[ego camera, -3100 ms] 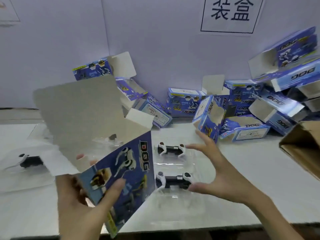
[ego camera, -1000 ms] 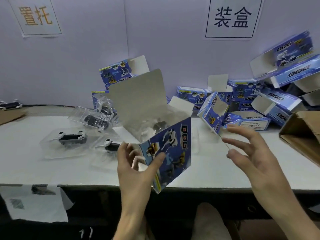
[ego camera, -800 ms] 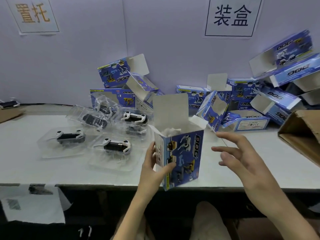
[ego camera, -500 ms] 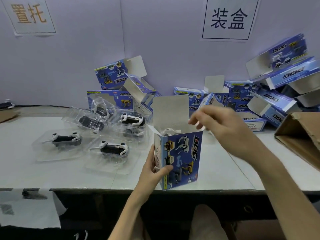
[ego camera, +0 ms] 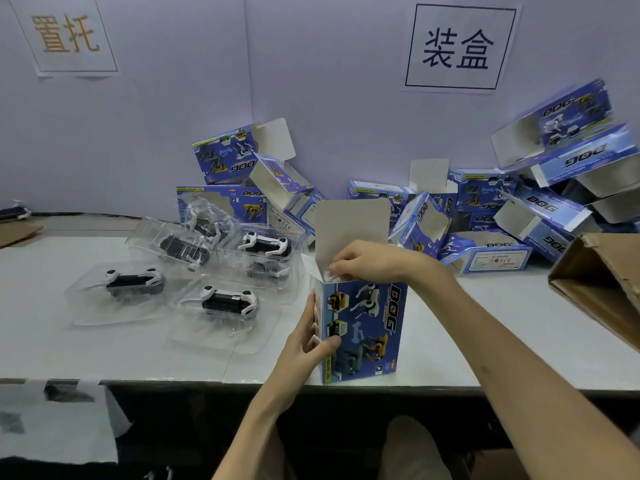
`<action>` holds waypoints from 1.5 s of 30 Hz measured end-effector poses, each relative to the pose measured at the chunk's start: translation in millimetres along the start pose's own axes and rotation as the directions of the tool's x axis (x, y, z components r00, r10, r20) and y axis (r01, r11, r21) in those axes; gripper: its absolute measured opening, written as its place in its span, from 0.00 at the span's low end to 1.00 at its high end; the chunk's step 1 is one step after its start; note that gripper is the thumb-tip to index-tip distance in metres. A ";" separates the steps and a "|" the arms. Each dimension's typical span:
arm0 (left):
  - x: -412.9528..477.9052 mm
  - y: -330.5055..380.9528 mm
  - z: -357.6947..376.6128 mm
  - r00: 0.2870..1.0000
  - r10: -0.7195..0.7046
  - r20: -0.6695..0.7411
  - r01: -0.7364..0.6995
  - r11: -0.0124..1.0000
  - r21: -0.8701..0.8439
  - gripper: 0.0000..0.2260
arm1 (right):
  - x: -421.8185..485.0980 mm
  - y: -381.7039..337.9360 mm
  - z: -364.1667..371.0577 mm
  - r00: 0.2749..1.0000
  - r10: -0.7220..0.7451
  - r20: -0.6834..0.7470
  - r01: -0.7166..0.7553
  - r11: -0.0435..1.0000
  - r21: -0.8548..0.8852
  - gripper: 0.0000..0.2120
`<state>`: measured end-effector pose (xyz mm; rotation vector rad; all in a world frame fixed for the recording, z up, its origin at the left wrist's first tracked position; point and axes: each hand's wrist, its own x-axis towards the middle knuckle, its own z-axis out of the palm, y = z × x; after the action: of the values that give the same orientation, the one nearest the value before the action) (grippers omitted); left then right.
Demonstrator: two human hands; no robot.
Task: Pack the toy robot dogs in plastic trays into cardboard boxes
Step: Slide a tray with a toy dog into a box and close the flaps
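1. Box (ego camera: 363,327) stands up straight on the table (ego camera: 485,323), close to the front edge. A moment ago it was tipped up in the air, so it has been set down.
2. Left hand (ego camera: 304,344) holds the box by its left side, with the thumb on the picture front. That stops it from falling over.
3. Right hand (ego camera: 360,263) was up above the box just before. Now it is down at the open top, with its fingers bent in at the mouth. I cannot tell if they pinch a small flap or just push on what is inside.
4. Big lid flap (ego camera: 351,223) sticks straight up, so the box is not shut yet.
5. I think a dog tray is already inside, but the hand hides the opening. Folding the flaps shut looks like the next job.
6. More toy dogs (ego camera: 221,301) in clear trays (ego camera: 104,308) wait on the table to the left. Empty blue boxes (ego camera: 485,209) lie in a heap at the back.
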<state>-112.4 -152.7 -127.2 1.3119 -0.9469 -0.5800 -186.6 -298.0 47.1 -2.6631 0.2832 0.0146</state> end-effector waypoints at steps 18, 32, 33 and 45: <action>19.1 75.8 17.0 0.796 0.601 -0.075 -0.404 0.619 0.674 0.30 | -11.5 2.6 2.0 0.995 0.058 -0.086 -0.040 0.978 0.203 0.12; 29.2 130.9 47.0 0.896 0.393 0.205 -0.213 -0.025 0.977 0.27 | -31.5 24.3 -5.5 0.544 0.225 -0.808 0.126 0.931 0.344 0.04; 30.1 131.7 52.4 0.910 0.359 0.207 -0.198 -0.062 0.978 0.27 | -39.7 30.9 0.0 0.458 0.276 -0.845 0.149 0.913 0.379 0.03; 29.7 141.0 64.7 0.950 0.220 0.220 -0.187 -0.161 0.969 0.31 | -48.8 31.6 70.7 0.444 0.321 -0.837 0.120 0.904 0.410 0.14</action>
<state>-172.2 -183.6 15.7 2.4518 -1.6710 0.7819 -238.1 -284.6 -27.3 -1.9403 0.6907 -1.3291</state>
